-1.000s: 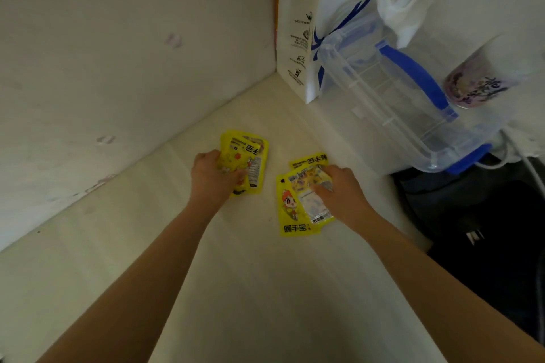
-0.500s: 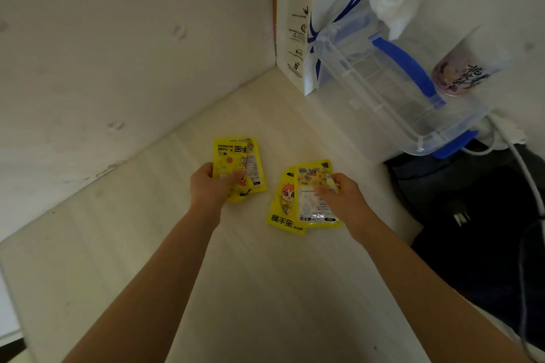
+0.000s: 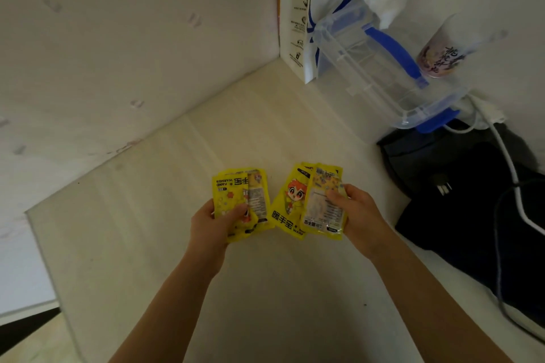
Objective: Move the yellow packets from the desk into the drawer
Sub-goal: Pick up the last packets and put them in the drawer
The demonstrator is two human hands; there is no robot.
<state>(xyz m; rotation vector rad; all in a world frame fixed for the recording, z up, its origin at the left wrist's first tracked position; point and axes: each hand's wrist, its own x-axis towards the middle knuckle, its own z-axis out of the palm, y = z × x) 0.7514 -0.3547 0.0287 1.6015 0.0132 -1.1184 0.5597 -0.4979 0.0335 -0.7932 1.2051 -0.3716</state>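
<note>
My left hand [image 3: 211, 222] grips a small stack of yellow hand-warmer packets [image 3: 236, 194], thumb on top, lifted above the pale desk [image 3: 265, 289]. My right hand [image 3: 358, 215] pinches another fanned set of yellow packets [image 3: 298, 203], one showing a cartoon face, the top one showing its printed back. Both sets are held side by side, close together, over the middle of the desk. No drawer is in view.
A white paper coffee bag [image 3: 298, 23] stands in the back corner. A clear plastic box with blue clips [image 3: 380, 74] leans against it, with a cup [image 3: 436, 56] behind. A black bag [image 3: 472, 200] and white cable [image 3: 507, 156] lie at the right. The desk's left edge [image 3: 44, 244] drops off.
Both hands have lifted their packets off the desk and drawn them back toward me. The camera has pulled back, showing the desk's left edge.
</note>
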